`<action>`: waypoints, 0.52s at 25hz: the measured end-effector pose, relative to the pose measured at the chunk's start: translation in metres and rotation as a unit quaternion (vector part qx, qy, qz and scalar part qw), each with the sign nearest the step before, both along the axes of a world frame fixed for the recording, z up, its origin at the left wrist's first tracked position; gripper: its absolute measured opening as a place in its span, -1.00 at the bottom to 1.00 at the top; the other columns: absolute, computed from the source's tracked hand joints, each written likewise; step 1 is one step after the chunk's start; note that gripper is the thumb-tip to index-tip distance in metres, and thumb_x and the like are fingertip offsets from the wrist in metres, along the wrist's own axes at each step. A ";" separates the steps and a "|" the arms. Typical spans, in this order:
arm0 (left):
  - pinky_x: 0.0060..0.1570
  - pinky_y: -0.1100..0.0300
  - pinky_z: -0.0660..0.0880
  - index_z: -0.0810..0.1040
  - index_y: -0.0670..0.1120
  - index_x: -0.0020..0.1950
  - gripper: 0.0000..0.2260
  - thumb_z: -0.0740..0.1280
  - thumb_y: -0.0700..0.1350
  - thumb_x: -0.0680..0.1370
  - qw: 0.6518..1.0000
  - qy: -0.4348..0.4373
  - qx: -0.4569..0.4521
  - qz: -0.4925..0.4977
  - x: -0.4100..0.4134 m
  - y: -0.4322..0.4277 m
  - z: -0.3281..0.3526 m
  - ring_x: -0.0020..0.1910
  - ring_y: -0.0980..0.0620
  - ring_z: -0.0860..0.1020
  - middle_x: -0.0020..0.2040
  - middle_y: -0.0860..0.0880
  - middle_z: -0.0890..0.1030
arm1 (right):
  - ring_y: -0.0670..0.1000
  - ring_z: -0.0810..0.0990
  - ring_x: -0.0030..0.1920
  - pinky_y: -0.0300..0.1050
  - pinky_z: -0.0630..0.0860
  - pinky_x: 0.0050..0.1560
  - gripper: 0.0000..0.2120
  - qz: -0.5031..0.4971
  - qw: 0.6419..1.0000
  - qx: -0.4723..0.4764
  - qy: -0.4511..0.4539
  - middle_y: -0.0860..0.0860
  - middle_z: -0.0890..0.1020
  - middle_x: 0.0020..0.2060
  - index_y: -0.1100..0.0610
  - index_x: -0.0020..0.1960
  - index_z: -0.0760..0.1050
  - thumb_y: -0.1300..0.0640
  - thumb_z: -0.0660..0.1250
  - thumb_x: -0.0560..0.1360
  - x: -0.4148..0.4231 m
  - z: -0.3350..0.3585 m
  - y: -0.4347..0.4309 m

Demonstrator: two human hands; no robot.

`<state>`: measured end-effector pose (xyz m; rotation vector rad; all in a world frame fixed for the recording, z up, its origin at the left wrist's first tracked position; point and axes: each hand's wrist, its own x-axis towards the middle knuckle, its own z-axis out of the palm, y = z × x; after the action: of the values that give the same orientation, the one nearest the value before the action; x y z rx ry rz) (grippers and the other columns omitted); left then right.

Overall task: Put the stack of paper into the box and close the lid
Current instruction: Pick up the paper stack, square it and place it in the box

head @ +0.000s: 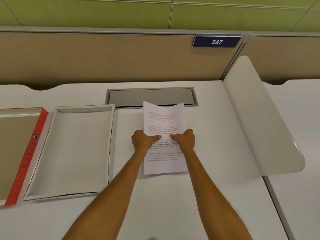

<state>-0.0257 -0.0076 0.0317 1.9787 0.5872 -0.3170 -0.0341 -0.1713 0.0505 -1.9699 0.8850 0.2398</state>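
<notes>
A stack of printed white paper [163, 118] is in the middle of the white desk, its far end bowed upward. My left hand [143, 141] grips its left edge and my right hand [184, 140] grips its right edge, thumbs on top of the page. To the left lies an open, shallow white box [76, 149] with nothing in it. Its red-edged lid [26, 161] lies upside down at the far left, partly cut off by the frame.
A grey cable hatch [152, 97] is set in the desk just behind the paper. A white curved divider panel [263, 118] rises on the right. A beige partition with a blue sign "247" [216, 42] stands at the back.
</notes>
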 end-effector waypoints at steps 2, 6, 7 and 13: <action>-0.40 0.27 0.55 0.59 -0.06 -0.11 -0.62 0.64 0.05 0.23 0.999 -0.037 -0.013 0.025 -0.002 0.002 0.012 -0.25 0.04 0.66 -0.01 -0.07 0.72 | 0.18 0.64 0.06 0.03 0.62 0.01 -0.41 -0.015 0.999 -0.002 -0.044 0.16 0.61 0.13 0.25 0.19 0.34 0.06 0.57 0.33 -0.003 0.010 0.003; -0.41 0.33 0.56 0.58 0.04 -0.08 -0.59 0.64 0.11 0.20 0.986 -0.136 -0.067 0.072 -0.014 -0.001 0.037 -0.25 0.14 0.65 -0.09 0.08 0.68 | 0.02 0.64 -0.06 -0.29 0.57 -0.26 -0.45 -0.031 0.981 0.028 -0.192 -0.06 0.57 -0.03 0.08 0.13 0.29 0.07 0.57 0.33 -0.012 0.027 0.002; -0.40 0.33 0.58 0.58 0.07 -0.08 -0.59 0.65 0.10 0.19 0.979 -0.161 -0.094 0.083 -0.019 -0.002 0.041 -0.23 0.13 0.66 -0.11 0.11 0.68 | -0.07 0.62 -0.10 -0.39 0.53 -0.33 -0.45 -0.030 0.972 0.050 -0.229 -0.15 0.55 -0.07 0.04 0.12 0.28 0.08 0.57 0.33 -0.015 0.030 0.003; -0.28 0.25 0.63 0.62 0.16 -0.01 -0.58 0.67 -0.03 0.21 0.942 -0.247 -0.195 0.114 -0.040 -0.005 0.042 -0.15 0.17 0.66 -0.08 0.16 0.69 | -0.34 0.60 -0.07 -0.41 0.57 -0.24 -0.45 -0.023 0.937 0.114 -0.328 -0.21 0.56 -0.02 -0.11 0.12 0.33 0.18 0.58 0.32 -0.033 0.023 -0.005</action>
<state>-0.0658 -0.0130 0.0733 1.5059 0.3837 0.1979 -0.0672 -0.1760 0.0737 -1.6439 0.4365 -0.3220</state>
